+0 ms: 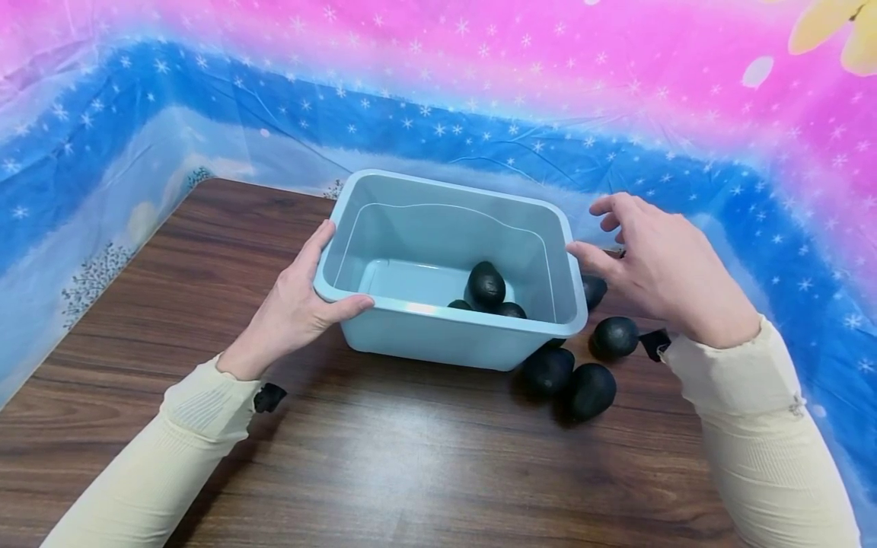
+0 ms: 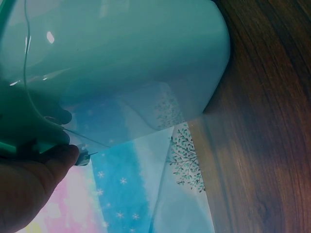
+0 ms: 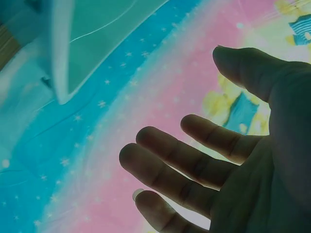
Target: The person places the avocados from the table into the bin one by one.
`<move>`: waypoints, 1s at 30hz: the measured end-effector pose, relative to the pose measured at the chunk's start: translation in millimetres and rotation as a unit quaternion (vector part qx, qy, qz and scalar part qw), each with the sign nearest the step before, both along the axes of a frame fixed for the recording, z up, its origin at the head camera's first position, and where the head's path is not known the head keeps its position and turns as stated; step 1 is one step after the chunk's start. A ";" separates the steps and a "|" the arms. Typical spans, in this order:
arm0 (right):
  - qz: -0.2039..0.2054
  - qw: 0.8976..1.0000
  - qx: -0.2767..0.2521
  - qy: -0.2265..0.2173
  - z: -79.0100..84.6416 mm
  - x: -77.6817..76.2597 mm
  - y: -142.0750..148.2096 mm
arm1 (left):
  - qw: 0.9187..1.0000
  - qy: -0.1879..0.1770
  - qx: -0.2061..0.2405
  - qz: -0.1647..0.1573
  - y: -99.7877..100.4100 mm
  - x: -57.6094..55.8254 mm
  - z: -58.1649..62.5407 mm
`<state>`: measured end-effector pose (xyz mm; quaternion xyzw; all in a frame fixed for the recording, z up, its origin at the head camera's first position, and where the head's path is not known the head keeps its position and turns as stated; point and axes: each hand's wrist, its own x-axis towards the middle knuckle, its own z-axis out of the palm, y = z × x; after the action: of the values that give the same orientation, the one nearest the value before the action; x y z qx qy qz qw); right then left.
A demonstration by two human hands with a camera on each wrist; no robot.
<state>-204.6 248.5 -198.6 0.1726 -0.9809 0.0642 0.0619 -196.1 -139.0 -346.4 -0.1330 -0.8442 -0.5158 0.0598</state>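
Observation:
A light blue-grey plastic bin (image 1: 438, 327) stands on the table, with several dark avocados (image 1: 487, 285) toward the right inside it. My left hand (image 1: 291, 308) grips the bin's left end, thumb over the front rim and fingers along the left side. In the left wrist view the thumb (image 2: 60, 162) shows at the rim. My right hand (image 1: 661, 262) is raised beside the bin's right end, its thumb tip overlapping the rim in the head view. Its fingers (image 3: 170, 170) are spread and hold nothing in the right wrist view.
More dark avocados (image 1: 592, 390) lie on the brown wood-grain table (image 1: 411, 457) by the bin's right front corner, some partly hidden behind the bin and right hand. A pink and blue snowflake-patterned cloth (image 1: 438, 114) hangs around the table's back and sides.

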 end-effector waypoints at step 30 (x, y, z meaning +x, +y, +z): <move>-0.079 0.989 0.011 -0.122 -60.8 -38.4 75.7 | 1.000 -0.002 0.009 -0.006 -0.3 -0.9 -0.4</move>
<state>-242.9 324.2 -259.3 0.0860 -0.9924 0.0686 -0.0556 -197.1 -139.2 -346.8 -0.1364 -0.8388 -0.5241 0.0565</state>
